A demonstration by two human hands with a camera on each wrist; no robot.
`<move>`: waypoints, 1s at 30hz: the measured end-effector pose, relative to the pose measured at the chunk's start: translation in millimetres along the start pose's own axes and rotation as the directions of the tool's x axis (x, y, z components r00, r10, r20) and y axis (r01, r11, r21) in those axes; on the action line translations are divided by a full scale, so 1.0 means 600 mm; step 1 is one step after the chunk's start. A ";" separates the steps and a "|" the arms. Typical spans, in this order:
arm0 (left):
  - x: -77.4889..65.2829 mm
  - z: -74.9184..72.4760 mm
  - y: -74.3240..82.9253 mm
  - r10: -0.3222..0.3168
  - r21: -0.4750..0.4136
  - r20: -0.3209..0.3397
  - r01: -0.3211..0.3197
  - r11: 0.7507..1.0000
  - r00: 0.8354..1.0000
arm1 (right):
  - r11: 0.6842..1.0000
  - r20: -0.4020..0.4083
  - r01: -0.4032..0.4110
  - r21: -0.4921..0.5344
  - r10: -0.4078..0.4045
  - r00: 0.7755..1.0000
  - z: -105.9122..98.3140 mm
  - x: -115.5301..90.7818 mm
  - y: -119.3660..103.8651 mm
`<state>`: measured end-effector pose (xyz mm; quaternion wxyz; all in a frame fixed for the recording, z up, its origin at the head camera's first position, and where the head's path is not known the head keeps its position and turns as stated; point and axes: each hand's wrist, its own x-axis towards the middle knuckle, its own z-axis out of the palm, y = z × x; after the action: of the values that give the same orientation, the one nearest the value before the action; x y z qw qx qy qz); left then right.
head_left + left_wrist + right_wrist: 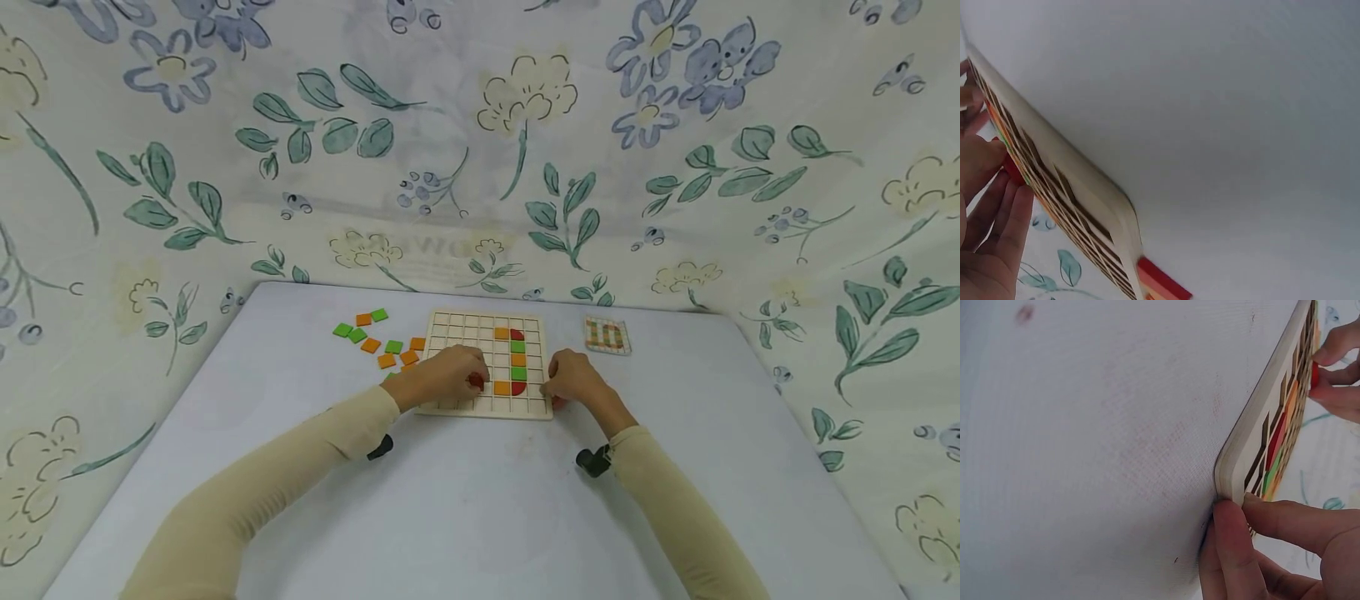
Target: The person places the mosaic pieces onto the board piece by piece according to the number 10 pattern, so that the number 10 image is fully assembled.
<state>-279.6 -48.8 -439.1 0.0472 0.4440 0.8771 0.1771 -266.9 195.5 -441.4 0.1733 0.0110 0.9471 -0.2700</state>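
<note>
Pinching a small flat red tile (476, 381) over a square, gridded pale wooden board (468, 327), left hand (446, 374) faces right hand (576, 379) in head view; left wrist shows tile between thumb and fingers (board edge-on); right wrist, right hand gripping board's rounded corner.

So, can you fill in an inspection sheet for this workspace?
Surface: white tabletop with faint reddish marks.
Job's things: pale wooden grid board bearing orange square tiles, green square tiles and red quarter-round tiles; small square card with a coloured pattern to its right.
Clutter: loose orange and green square tiles scattered left of the board.
Hands: left hand pinches a red piece, shape partly hidden, over the board; right hand grips the board's right edge.
Cables: nothing seen.
Surroundings: white floral-patterned cloth behind and on both sides.
</note>
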 end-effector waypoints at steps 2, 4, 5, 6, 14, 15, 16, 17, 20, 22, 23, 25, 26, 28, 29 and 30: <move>0.002 0.007 0.006 -0.007 -0.020 0.007 0.008 1.000 1.000 | 1.000 0.002 0.000 -0.003 0.000 1.000 0.000 0.001 0.000; 0.003 0.012 0.007 -0.003 -0.026 0.001 0.003 1.000 1.000 | 1.000 0.004 -0.001 -0.005 0.001 1.000 0.001 0.001 0.000; 0.004 0.015 0.008 0.000 -0.022 -0.001 0.000 1.000 1.000 | 1.000 0.007 0.001 -0.005 -0.001 1.000 0.001 0.001 0.000; 0.005 0.017 0.008 -0.002 -0.018 0.000 0.002 1.000 1.000 | 1.000 0.010 0.005 -0.008 -0.004 1.000 0.000 0.001 0.000; 0.009 0.013 0.014 -0.011 -0.013 0.000 0.011 1.000 1.000 | 1.000 0.011 0.014 0.002 -0.014 1.000 -0.004 0.002 0.002; 0.009 0.013 0.015 -0.010 -0.015 -0.001 0.010 1.000 1.000 | 1.000 0.013 0.014 0.006 -0.014 1.000 -0.004 0.002 0.002; 0.009 0.013 0.015 -0.004 -0.020 -0.001 0.004 1.000 1.000 | 1.000 0.015 0.014 0.008 -0.014 1.000 -0.003 0.002 0.002; 0.009 0.013 0.015 0.002 -0.025 -0.001 -0.002 1.000 1.000 | 1.000 0.017 0.013 0.012 -0.013 1.000 -0.003 0.002 0.003; 0.011 0.015 0.015 0.016 -0.035 -0.003 -0.016 0.999 1.000 | 1.000 0.017 0.009 0.015 -0.010 1.000 -0.001 0.003 0.004; 0.014 0.018 0.013 0.018 -0.034 -0.009 -0.018 0.999 1.000 | 1.000 0.015 0.010 0.013 -0.011 1.000 0.000 0.004 0.005; 0.014 0.019 0.012 0.017 -0.028 -0.014 -0.017 0.999 1.000 | 1.000 0.014 0.012 0.012 -0.012 1.000 0.001 0.004 0.005; 0.016 0.022 0.011 0.011 -0.022 -0.025 -0.012 1.000 1.000 | 1.000 0.015 0.014 0.012 -0.014 1.000 0.001 0.004 0.006; 0.017 0.023 0.010 0.004 -0.021 -0.030 -0.005 1.000 1.000 | 1.000 0.015 0.015 0.012 -0.015 1.000 0.001 0.004 0.006; 0.018 0.024 0.010 -0.006 -0.025 -0.042 0.005 1.000 0.999 | 1.000 0.014 0.014 0.014 -0.014 1.000 0.001 0.003 0.006; 0.018 0.025 0.011 -0.011 -0.028 -0.044 0.009 1.000 0.999 | 1.000 0.013 0.014 0.014 -0.014 1.000 0.001 0.003 0.007; 0.017 0.025 0.012 -0.016 -0.037 -0.044 0.015 0.999 0.999 | 1.000 0.011 0.013 0.014 -0.013 1.000 0.002 0.002 0.007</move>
<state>-276.9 -32.6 -449.9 0.0374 0.4323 0.8779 0.2025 -267.4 198.4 -444.8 0.1769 0.0047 0.9443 -0.2776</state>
